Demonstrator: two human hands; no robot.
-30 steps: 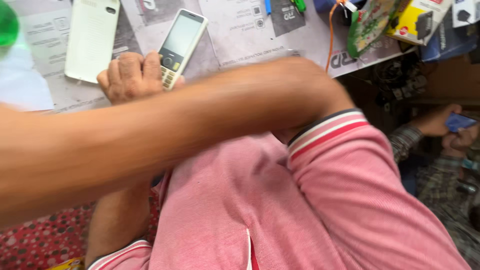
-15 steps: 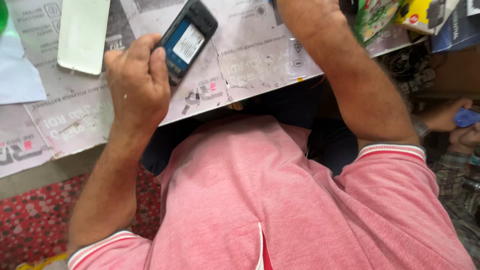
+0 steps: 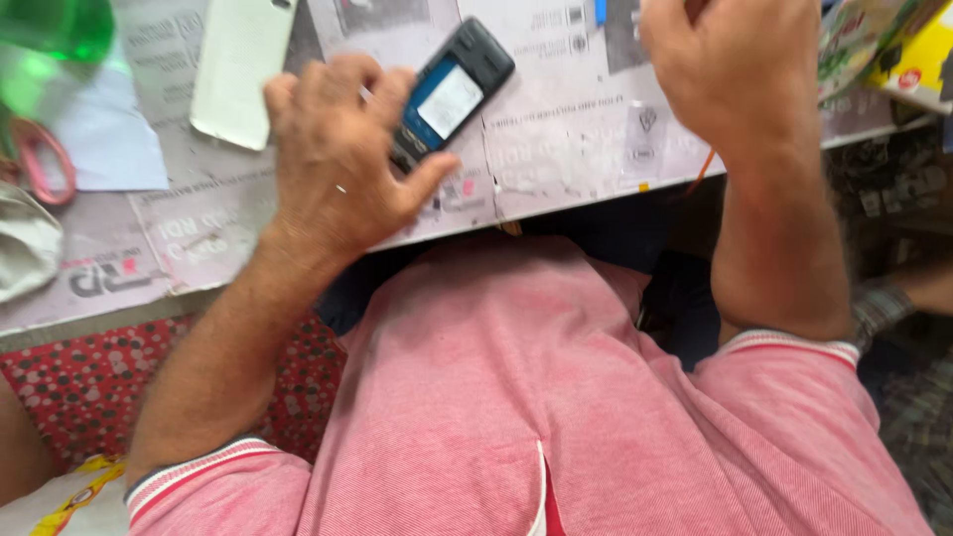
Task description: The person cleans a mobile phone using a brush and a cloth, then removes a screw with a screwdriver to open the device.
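While the left hand grips it, the dark keypad phone sits in a closed grip, thumb along its near side and fingers wrapped over its lower end.

Item: keypad phone. Position: held low over the tabletop, whether touching it cannot be told. Long axis: diagonal, lower end buried in the grip, upper end pointing up and to the right, away from the body. Screen: lit, facing up toward the camera. Exposed portion: the screen half, up and to the right of the knuckles.

Item: right hand. Position: raised over the far right of the tabletop, well apart from the phone, on the side its free end points toward. State of grip: curled into a loose fist; what it holds, if anything, cannot be told, as the top of the hand runs out of view. Nearer hand to the phone: the left, already on it.

Item: white flat phone. Position: lying flat on the tabletop just beyond the left hand's fingers, apart from them, long axis near upright in the view.

Item: pink-handled scissors. Position: far left edge of the tabletop, beside a green translucent object.

Item: printed paper covering. Position: spread under all of the above.
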